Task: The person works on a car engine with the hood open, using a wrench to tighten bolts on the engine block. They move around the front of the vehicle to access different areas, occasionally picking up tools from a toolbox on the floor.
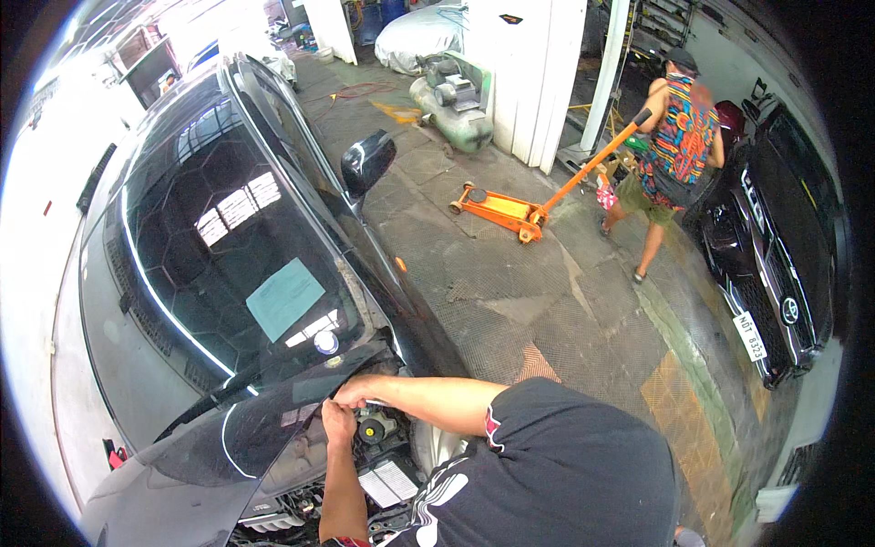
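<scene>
My left hand (339,425) and my right hand (353,393) meet at the rear edge of the dark raised hood (205,447), near the base of the windshield. Fingers on both are curled closed; whatever they grip is hidden. Just below my right hand, in the engine bay, sits a dark round part with a yellow cap (369,431). A pale rectangular piece with printed lines (387,483) lies farther down in the bay. Close above my hands, a small round white-and-blue object (326,342) rests by the windshield (241,301). A pale green sheet (285,299) shows on the glass.
The car's side mirror (368,162) juts out beyond my hands. An orange floor jack (497,208) with its long handle raised stands on the floor. A person in a patterned sleeveless top (679,137) is beside another dark vehicle (775,246). Farther back is a green air compressor (453,105).
</scene>
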`<action>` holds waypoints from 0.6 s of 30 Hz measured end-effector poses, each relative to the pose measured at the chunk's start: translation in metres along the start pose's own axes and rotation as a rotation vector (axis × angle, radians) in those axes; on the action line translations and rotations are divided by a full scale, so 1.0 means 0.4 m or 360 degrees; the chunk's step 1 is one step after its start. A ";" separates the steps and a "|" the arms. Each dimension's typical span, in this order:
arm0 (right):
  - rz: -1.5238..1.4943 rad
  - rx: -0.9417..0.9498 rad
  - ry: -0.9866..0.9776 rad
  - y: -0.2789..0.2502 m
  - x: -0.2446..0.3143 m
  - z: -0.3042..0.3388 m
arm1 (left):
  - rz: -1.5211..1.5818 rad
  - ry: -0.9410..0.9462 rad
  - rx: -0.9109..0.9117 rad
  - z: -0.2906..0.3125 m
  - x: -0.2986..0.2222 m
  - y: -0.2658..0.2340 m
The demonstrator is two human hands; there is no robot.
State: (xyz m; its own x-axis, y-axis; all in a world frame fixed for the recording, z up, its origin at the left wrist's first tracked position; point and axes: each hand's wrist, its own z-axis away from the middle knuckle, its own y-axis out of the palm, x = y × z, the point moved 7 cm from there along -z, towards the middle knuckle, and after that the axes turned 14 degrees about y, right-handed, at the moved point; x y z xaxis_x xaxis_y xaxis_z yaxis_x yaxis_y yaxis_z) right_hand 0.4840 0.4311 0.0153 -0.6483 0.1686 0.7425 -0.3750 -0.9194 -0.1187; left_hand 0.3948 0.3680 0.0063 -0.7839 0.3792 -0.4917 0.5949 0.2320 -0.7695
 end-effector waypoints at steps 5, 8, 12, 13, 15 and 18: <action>-0.1684 -0.0127 0.0072 0.090 0.016 0.010 | 0.0458 -0.0274 0.0137 0.010 0.037 0.010; -0.2632 -0.0217 -0.0024 0.128 0.026 0.003 | 0.0737 -0.0171 0.0007 0.007 0.025 -0.002; -0.0892 -0.0187 0.0000 0.060 0.046 -0.008 | 0.1102 -0.0329 -0.0029 0.022 0.041 0.026; -0.0432 -0.0214 -0.0015 0.048 0.044 -0.007 | 0.0947 -0.0246 0.0113 0.021 0.041 0.042; -0.0103 -0.0222 -0.0049 0.049 0.041 -0.003 | 0.0687 -0.0074 -0.0216 0.003 0.061 0.034; -0.1389 -0.0087 -0.0035 0.079 0.034 0.000 | 0.2183 0.0031 -0.1502 0.002 0.144 0.037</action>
State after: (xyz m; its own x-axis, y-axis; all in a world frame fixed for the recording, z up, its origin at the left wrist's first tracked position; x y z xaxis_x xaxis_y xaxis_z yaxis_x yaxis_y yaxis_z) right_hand 0.4635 0.4042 0.0216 -0.1022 0.7971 0.5952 -0.7630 -0.4467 0.4672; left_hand 0.3581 0.3926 -0.0337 0.3748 0.7543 -0.5391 0.6910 0.1603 0.7048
